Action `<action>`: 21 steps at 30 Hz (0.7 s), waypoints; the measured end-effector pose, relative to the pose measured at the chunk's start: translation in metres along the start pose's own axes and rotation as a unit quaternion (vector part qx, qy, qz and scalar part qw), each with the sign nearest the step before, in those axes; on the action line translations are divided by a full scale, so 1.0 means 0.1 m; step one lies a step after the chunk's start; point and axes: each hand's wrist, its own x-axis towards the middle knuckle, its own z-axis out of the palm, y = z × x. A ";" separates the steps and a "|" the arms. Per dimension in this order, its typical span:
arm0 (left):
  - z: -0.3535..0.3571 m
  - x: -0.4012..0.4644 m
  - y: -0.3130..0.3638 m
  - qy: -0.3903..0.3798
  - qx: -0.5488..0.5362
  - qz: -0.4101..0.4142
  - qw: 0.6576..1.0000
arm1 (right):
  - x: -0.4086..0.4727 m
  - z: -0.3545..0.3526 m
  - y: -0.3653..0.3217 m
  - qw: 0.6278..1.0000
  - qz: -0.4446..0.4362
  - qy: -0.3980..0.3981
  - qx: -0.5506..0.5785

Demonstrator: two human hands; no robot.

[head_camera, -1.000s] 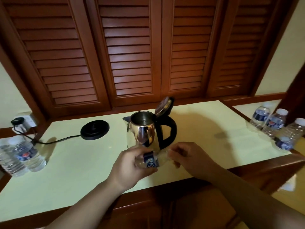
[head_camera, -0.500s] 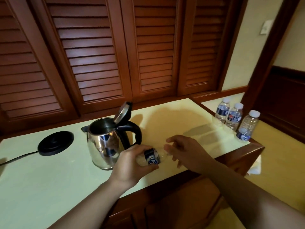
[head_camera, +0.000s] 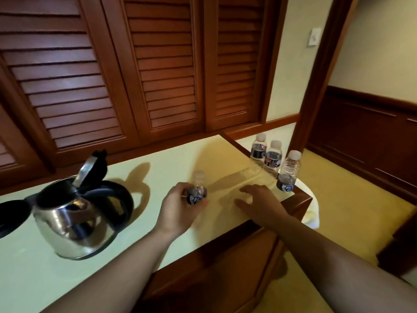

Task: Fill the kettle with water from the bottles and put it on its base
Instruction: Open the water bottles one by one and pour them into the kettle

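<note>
Gripped in the left hand [head_camera: 180,207], a small clear bottle [head_camera: 196,190] with a dark blue label stands upright on the pale table [head_camera: 158,168], fingers curled round its lower half and its neck poking up above them. Whether it carries a cap is too blurred to tell. At about three o'clock from that bottle, the right hand [head_camera: 259,199] hovers low over the table with fingers spread and loosely bent, holding nothing.

At about nine o'clock from the left hand sits the steel kettle [head_camera: 74,222], its lid [head_camera: 90,166] tipped up and open, black handle facing the hands. It stands on the table itself, not on the black base [head_camera: 11,218], which shows only partly at the picture's left edge, just beside the kettle.

Three more bottles [head_camera: 273,158] with white caps stand close together at about one o'clock from the right hand, near the table's far right corner; whether they rest on this table or a surface behind it is unclear. Brown slatted doors [head_camera: 158,64] run along the wall at twelve o'clock.
</note>
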 end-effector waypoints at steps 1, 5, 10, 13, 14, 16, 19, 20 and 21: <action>0.10 0.11 0.02 0.001 -0.017 -0.006 1.000 | 0.03 0.00 0.10 1.000 0.002 -0.004 -0.019; 0.56 0.55 0.15 -0.003 -0.037 -0.002 0.999 | 0.09 0.17 0.27 0.999 -0.015 -0.010 -0.046; 1.04 1.08 0.39 -0.038 -0.038 -0.025 0.998 | 0.09 0.23 0.33 0.996 -0.043 0.011 -0.082; 1.24 1.32 0.49 -0.049 0.004 -0.013 0.999 | 0.11 0.20 0.33 0.996 -0.048 0.013 -0.078; 1.30 1.38 0.52 -0.050 0.010 -0.011 0.999 | 0.12 0.22 0.35 0.996 -0.045 0.014 -0.072; 1.38 1.47 0.56 -0.043 0.013 -0.011 0.999 | 0.12 0.24 0.37 0.997 -0.037 0.021 -0.058; 1.46 1.54 0.60 -0.043 0.014 -0.014 0.999 | 0.12 0.24 0.37 0.998 -0.036 0.027 -0.053; 1.47 1.54 0.61 -0.052 0.013 -0.017 0.998 | 0.13 0.24 0.38 0.998 -0.035 0.028 -0.052; 1.47 1.54 0.61 -0.063 0.015 -0.025 0.998 | 0.14 0.25 0.38 0.998 -0.036 0.027 -0.052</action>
